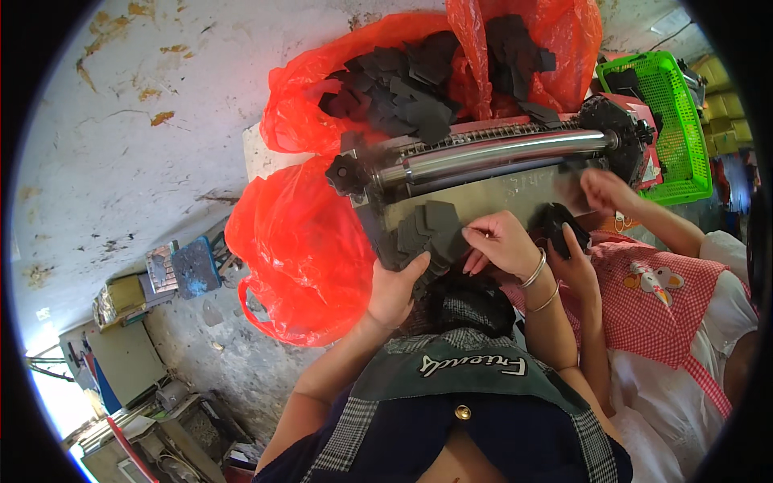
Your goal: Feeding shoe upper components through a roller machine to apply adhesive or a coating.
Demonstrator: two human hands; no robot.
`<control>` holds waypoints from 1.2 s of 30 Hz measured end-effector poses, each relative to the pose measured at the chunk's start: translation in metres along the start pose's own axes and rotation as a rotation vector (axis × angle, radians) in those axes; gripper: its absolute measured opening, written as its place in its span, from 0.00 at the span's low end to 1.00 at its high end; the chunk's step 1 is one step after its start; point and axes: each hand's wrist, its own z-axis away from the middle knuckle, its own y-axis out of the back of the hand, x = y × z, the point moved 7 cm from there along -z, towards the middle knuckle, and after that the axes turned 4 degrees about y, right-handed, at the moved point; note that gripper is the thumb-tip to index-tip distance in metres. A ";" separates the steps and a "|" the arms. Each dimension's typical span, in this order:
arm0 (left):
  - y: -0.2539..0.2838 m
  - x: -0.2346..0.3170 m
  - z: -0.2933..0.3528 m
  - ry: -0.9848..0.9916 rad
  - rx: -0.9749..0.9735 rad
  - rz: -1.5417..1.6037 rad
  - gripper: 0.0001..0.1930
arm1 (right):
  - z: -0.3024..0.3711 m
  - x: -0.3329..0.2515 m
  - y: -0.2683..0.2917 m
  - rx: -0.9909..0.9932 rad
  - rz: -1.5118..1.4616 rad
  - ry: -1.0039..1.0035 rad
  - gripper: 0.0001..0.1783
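My left hand (392, 288) holds the lower left of a loose, overlapping stack of flat black cut pieces (423, 233), its thumb on top. The stack rests over the left end of the metal bed (499, 193) of a roller machine. At the stack's right edge, my right hand (507, 245), with bangles at the wrist, pinches near the corner of one piece with thumb and forefinger. Behind the bed runs a shiny steel roller (507, 154) with a black knob (345, 174) at its left end.
Red plastic bags (298, 258) stand left of and behind the machine; the rear ones hold many black pieces (394, 84). A co-worker in a red checked apron (644, 282) sits close at right, one hand (608, 193) over the bed, the other holding black pieces (555, 225). Beyond is a green basket (672, 121).
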 end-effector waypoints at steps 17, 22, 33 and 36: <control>-0.010 0.006 -0.005 0.038 0.030 -0.017 0.15 | -0.017 -0.007 0.027 0.366 -0.053 0.098 0.16; -0.008 0.008 -0.007 0.040 0.051 -0.018 0.14 | -0.005 -0.009 -0.009 0.002 0.081 0.100 0.16; -0.010 0.003 -0.008 0.060 0.043 -0.012 0.15 | -0.007 -0.007 0.016 0.211 0.007 0.107 0.16; -0.008 0.001 -0.005 0.062 0.030 0.001 0.15 | -0.003 0.002 0.003 0.052 0.039 0.057 0.15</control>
